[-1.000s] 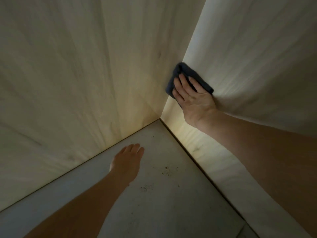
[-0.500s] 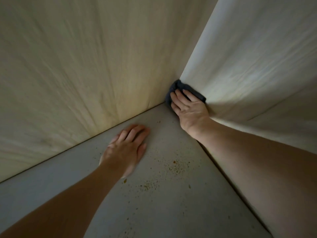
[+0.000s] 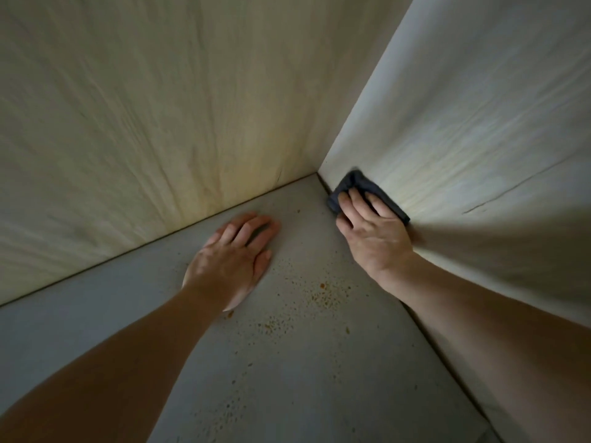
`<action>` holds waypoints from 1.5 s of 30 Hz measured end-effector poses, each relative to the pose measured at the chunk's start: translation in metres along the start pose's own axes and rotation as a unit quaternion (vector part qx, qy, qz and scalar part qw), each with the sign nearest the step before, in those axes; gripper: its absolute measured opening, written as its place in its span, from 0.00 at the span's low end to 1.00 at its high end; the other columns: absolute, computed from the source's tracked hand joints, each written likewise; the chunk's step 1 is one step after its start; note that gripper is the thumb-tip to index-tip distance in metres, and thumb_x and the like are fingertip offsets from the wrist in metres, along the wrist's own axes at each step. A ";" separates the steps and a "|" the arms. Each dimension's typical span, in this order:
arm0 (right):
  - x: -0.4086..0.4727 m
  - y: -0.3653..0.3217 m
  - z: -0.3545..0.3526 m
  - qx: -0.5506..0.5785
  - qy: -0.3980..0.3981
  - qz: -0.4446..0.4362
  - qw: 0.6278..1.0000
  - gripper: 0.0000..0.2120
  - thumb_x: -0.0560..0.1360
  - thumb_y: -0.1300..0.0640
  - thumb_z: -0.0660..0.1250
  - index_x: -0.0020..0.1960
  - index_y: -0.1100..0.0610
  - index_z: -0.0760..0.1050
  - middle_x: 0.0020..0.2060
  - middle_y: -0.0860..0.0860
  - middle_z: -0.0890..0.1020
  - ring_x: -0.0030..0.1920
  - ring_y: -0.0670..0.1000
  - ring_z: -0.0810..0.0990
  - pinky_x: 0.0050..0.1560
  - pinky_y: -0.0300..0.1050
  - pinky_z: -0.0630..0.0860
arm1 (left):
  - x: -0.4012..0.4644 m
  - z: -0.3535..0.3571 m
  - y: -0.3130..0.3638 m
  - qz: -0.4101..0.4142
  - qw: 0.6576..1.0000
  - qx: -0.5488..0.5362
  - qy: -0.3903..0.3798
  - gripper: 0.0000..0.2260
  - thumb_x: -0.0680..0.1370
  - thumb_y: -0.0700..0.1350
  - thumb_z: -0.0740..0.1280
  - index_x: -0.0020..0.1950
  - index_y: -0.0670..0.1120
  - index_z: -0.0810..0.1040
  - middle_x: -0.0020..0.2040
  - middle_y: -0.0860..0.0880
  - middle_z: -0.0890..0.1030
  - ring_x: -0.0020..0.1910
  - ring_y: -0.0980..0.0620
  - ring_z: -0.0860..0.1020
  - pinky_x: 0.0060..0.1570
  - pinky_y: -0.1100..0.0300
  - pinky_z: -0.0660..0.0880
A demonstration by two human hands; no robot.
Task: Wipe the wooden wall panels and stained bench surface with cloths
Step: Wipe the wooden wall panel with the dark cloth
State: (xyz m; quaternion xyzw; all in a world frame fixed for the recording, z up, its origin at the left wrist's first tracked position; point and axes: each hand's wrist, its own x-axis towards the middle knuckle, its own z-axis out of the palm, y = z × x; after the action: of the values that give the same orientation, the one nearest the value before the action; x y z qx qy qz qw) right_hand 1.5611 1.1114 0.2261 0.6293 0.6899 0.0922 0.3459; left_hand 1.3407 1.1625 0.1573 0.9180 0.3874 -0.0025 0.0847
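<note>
The right hand (image 3: 372, 231) lies flat on a dark cloth (image 3: 358, 188), fingers straight and together, pushing it against the right wall panel (image 3: 479, 116) low down, just above the seam where that panel meets the bench (image 3: 303, 362) and just beside the corner. Most of the cloth is hidden under the palm and fingers; only its upper edge and a strip along the far side show, so its full shape and any folds cannot be made out. The left hand (image 3: 232, 260) rests palm down on the bench, open with fingers slightly spread, near the left wall panel (image 3: 144, 123), holding nothing. Its thumb is largely tucked out of sight beneath the hand. Brown specks (image 3: 323, 292) are scattered on the grey bench between the two forearms, some reaching under the left wrist where they are covered. Both forearms run off the bottom and right edges of the frame, so nothing past them is visible. The right panel falls into heavy shadow behind the right arm, and a thin dark line (image 3: 486, 204) there is too dim to tell whether it is a crack or a seam
</note>
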 end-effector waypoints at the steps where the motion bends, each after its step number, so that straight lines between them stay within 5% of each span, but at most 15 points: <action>1: 0.007 0.000 0.000 0.001 0.012 0.005 1.000 0.23 0.82 0.55 0.44 0.76 0.55 0.50 0.76 0.53 0.42 0.76 0.55 0.40 0.69 0.50 0.32 | 0.000 0.002 -0.001 -0.003 1.000 0.001 0.004 0.25 0.81 0.56 0.43 0.76 0.51 0.61 0.71 0.51 0.67 0.71 0.52 0.59 0.69 0.55 0.60; 6: 0.037 -0.008 0.005 -0.039 0.071 0.034 0.996 0.26 0.78 0.56 0.38 0.77 0.57 0.49 0.77 0.54 0.43 0.76 0.55 0.42 0.67 0.51 0.31 | 0.001 0.008 -0.002 0.000 1.000 0.018 0.021 0.24 0.81 0.55 0.44 0.75 0.50 0.62 0.70 0.51 0.67 0.70 0.51 0.60 0.68 0.56 0.60; 10: 0.047 -0.015 0.010 -0.070 0.128 0.055 0.988 0.28 0.74 0.58 0.43 0.63 0.55 0.77 0.66 0.51 0.74 0.67 0.52 0.70 0.67 0.51 0.53 | 0.000 0.008 -0.001 -0.001 1.000 0.023 0.013 0.26 0.81 0.57 0.39 0.77 0.52 0.56 0.73 0.52 0.61 0.72 0.53 0.53 0.70 0.57 0.56; 12: 0.042 -0.016 0.014 -0.057 0.135 0.049 0.988 0.22 0.73 0.58 0.51 0.51 0.55 0.84 0.59 0.51 0.79 0.61 0.52 0.75 0.62 0.49 0.61 | 0.000 0.008 -0.001 -0.002 1.000 0.025 0.018 0.26 0.81 0.57 0.39 0.77 0.52 0.56 0.73 0.52 0.61 0.72 0.53 0.53 0.70 0.56 0.56; 15: 0.013 -0.018 0.026 -0.081 0.138 0.029 0.987 0.12 0.70 0.58 0.62 0.43 0.58 0.84 0.57 0.54 0.78 0.60 0.56 0.71 0.56 0.51 0.62 | 0.001 0.007 0.000 -0.003 1.000 0.019 0.014 0.26 0.81 0.57 0.40 0.77 0.52 0.57 0.73 0.52 0.62 0.72 0.53 0.54 0.70 0.55 0.58; 20: -0.006 -0.014 0.031 -0.031 0.144 0.051 0.988 0.10 0.71 0.62 0.63 0.42 0.63 0.83 0.53 0.58 0.79 0.55 0.58 0.67 0.53 0.52 0.62 | 0.000 0.006 0.000 -0.005 1.000 0.015 0.015 0.26 0.81 0.56 0.40 0.77 0.51 0.58 0.73 0.51 0.63 0.71 0.52 0.55 0.70 0.55 0.58; 25: 0.028 -0.016 0.018 -0.038 0.101 0.051 0.993 0.22 0.79 0.60 0.46 0.70 0.62 0.66 0.74 0.57 0.55 0.71 0.57 0.56 0.67 0.50 0.51 | 0.000 0.009 0.000 -0.010 1.000 0.013 0.018 0.26 0.80 0.57 0.40 0.77 0.52 0.58 0.73 0.52 0.63 0.71 0.53 0.55 0.68 0.56 0.59; 30: 0.010 -0.019 0.038 -0.023 0.185 0.083 0.979 0.22 0.74 0.58 0.50 0.54 0.57 0.82 0.63 0.51 0.77 0.63 0.52 0.69 0.65 0.47 0.59 | -0.001 0.010 0.000 -0.010 1.000 0.019 0.023 0.27 0.79 0.57 0.37 0.78 0.54 0.52 0.74 0.53 0.59 0.73 0.53 0.53 0.70 0.56 0.57; 36: 0.006 -0.007 0.030 -0.033 0.170 0.036 0.984 0.20 0.74 0.60 0.52 0.52 0.59 0.83 0.60 0.53 0.80 0.58 0.53 0.78 0.62 0.48 0.64 | 0.000 0.012 0.001 -0.010 0.999 0.023 0.031 0.28 0.79 0.58 0.36 0.78 0.54 0.50 0.75 0.53 0.57 0.73 0.54 0.50 0.70 0.58 0.51; 40: 0.013 0.007 0.004 -0.069 0.205 0.066 0.974 0.22 0.73 0.60 0.51 0.56 0.59 0.81 0.65 0.53 0.75 0.64 0.54 0.74 0.67 0.50 0.60 | 0.000 0.012 0.001 -0.010 0.999 0.020 0.036 0.27 0.80 0.57 0.39 0.77 0.52 0.55 0.73 0.52 0.61 0.73 0.53 0.53 0.69 0.54 0.58; 43: 0.009 0.003 0.004 -0.105 0.139 0.038 0.984 0.29 0.76 0.60 0.39 0.75 0.62 0.56 0.77 0.54 0.51 0.76 0.54 0.52 0.74 0.53 0.40 | 0.000 0.014 -0.002 -0.002 0.999 0.025 0.044 0.24 0.81 0.55 0.44 0.75 0.51 0.61 0.71 0.51 0.65 0.71 0.51 0.58 0.67 0.56 0.59; 45: 0.001 -0.002 0.002 -0.075 0.074 0.027 0.994 0.30 0.75 0.60 0.35 0.77 0.63 0.43 0.77 0.54 0.40 0.76 0.54 0.42 0.72 0.50 0.33 | 0.002 0.014 -0.003 0.007 0.998 0.032 0.057 0.23 0.81 0.55 0.46 0.74 0.49 0.64 0.69 0.50 0.68 0.70 0.51 0.60 0.64 0.57 0.57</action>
State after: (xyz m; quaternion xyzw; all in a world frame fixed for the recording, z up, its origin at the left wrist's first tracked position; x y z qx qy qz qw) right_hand 1.5608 1.1114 0.2238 0.6113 0.6877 0.1989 0.3374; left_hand 1.3408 1.1630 0.1426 0.9216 0.3849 0.0384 0.0331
